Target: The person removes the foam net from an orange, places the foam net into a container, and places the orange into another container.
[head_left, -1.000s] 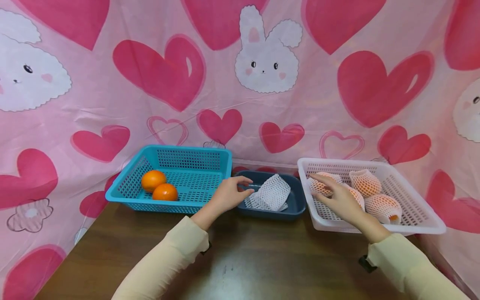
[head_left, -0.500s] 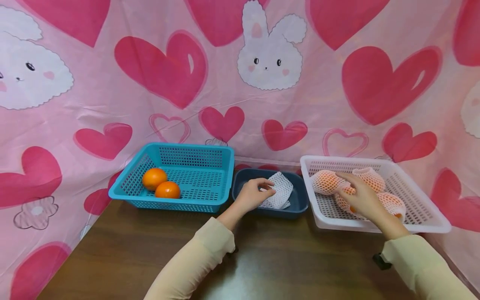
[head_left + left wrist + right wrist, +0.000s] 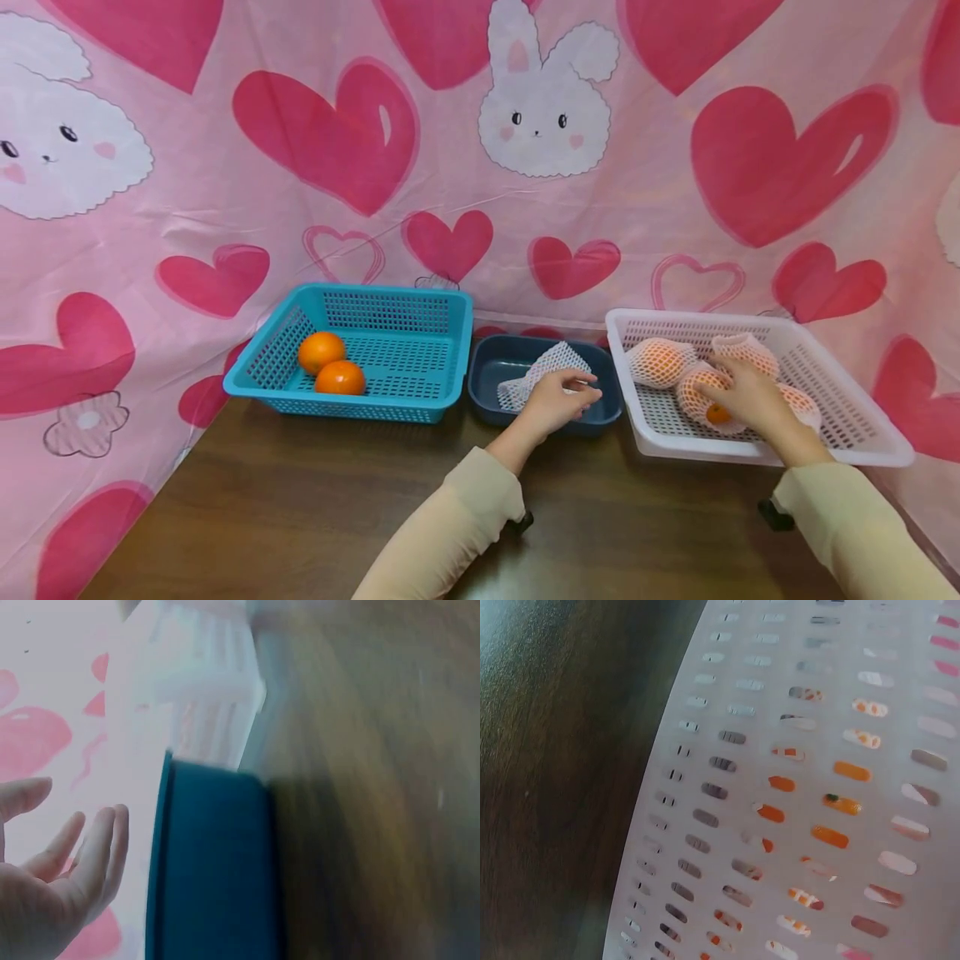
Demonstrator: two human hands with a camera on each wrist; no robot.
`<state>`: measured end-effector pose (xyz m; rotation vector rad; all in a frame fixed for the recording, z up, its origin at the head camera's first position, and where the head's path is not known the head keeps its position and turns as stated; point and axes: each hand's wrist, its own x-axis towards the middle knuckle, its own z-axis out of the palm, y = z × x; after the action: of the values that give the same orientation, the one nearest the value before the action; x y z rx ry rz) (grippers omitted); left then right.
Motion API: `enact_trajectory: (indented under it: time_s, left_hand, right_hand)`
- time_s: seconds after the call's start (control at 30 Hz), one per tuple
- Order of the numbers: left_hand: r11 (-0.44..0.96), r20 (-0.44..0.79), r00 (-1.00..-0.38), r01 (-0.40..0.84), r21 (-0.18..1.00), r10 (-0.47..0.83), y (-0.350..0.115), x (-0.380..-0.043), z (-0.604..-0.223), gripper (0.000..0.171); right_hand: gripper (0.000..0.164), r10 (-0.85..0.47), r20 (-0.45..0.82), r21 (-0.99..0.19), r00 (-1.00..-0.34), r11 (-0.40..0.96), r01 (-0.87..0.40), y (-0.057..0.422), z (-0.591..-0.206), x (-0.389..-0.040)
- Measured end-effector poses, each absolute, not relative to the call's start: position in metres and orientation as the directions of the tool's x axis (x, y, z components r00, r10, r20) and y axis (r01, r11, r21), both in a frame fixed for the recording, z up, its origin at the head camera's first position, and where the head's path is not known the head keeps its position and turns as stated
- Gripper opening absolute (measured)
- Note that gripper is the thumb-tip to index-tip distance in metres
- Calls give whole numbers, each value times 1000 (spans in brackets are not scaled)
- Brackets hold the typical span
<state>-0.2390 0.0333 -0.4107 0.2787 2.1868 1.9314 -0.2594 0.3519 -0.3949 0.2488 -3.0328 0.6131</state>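
My left hand [image 3: 558,402] hovers over the front of a dark blue tray [image 3: 487,412], fingers relaxed and holding nothing. White foam net sleeves [image 3: 551,362] lie in that tray. In the left wrist view the same hand [image 3: 64,870] shows loosely bent fingers beside the tray's wall [image 3: 217,862]. My right hand [image 3: 753,400] reaches into the white basket [image 3: 862,450], thumb and fingers spread over several oranges in foam nets. The thumb overlaps one netted orange [image 3: 717,414]; another netted orange [image 3: 662,362] lies to its left. In the right wrist view the basket wall [image 3: 705,795] hides this hand.
A teal basket [image 3: 348,408] with two bare oranges, one behind [image 3: 321,352] and one in front [image 3: 341,379], stands at the left. All the containers are on a brown wooden table [image 3: 300,500], before a pink heart-patterned cloth [image 3: 450,192].
My left hand has moved right, from beside the teal basket to over the dark tray. My right hand has shifted right over the netted oranges, and some of these have shifted.
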Motion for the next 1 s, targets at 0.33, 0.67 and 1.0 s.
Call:
enact_trajectory:
  time_s: [0.33, 0.67, 1.0]
  left_hand:
    - [11, -56, -958, -55, 998, 281, 70, -227, -420, 34]
    - [-162, -140, -966, -176, 971, 217, 95, -219, -422, 53]
    - [-243, -180, -967, -221, 944, 181, 101, -217, -418, 57]
  right_hand:
    - [88, -141, -65, -358, -988, 928, -109, 359, -402, -263]
    - [94, -147, -96, -342, -985, 934, -106, 349, -401, -263]
    - [87, -138, -92, -362, -986, 927, -96, 346, -399, -261]
